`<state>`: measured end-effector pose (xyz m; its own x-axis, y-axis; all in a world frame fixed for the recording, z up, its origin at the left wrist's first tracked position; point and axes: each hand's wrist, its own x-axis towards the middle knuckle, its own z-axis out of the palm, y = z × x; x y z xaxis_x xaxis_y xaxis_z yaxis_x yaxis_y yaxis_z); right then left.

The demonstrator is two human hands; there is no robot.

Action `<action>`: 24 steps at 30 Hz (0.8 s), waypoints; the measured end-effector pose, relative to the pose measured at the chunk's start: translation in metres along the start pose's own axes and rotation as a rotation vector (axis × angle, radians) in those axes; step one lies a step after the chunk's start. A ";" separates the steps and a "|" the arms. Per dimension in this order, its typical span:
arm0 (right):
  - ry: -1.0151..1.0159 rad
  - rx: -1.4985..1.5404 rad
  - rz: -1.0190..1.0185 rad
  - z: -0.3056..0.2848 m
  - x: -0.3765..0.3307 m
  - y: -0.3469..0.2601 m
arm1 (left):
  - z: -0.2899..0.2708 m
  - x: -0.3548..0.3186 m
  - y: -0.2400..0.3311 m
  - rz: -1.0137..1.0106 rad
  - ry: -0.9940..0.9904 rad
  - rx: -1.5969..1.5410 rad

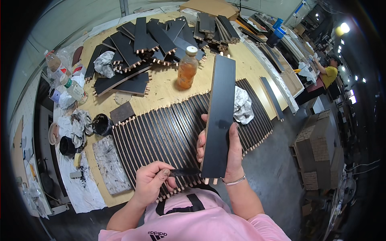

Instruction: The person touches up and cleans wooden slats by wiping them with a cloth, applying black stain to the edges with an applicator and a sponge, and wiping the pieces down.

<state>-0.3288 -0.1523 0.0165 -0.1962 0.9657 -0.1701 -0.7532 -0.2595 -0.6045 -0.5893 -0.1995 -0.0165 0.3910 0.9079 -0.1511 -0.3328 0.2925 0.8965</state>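
Note:
A long black wooden board (220,108) with pale dowels at its ends is held up, tilted, in my right hand (234,150). My fingers wrap its left edge and my thumb lies along its right edge. My left hand (155,180) pinches a dark flat blade-like tool (185,172), whose far end reaches the board's lower left edge. Whether it touches the board I cannot tell. Below both hands lies a close row of narrow black boards (157,136), set side by side with dowels sticking out. A crumpled white rag (243,106) rests on that row, just right of the held board.
Behind the row stands a bottle of amber liquid (187,68), with a heap of black boards (140,40) farther back. At left are an open black pot (101,124), a stained pale slab (111,164) and rags (80,124). Another person (327,74) works at far right, beyond stacked panels (319,148).

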 end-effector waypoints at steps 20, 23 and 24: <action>0.189 0.027 -0.088 0.001 -0.018 -0.001 | 0.036 -0.002 0.007 0.623 -0.130 0.643; 0.224 0.015 -0.108 0.002 -0.019 -0.001 | 0.040 -0.001 0.001 0.683 -0.140 0.674; 0.231 0.006 -0.117 0.002 -0.018 -0.001 | 0.041 -0.002 0.000 0.706 -0.145 0.683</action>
<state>-0.3257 -0.1698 0.0215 0.0410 0.9612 -0.2729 -0.7660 -0.1452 -0.6263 -0.5553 -0.2133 0.0009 0.4097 0.7488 0.5210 0.0190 -0.5780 0.8158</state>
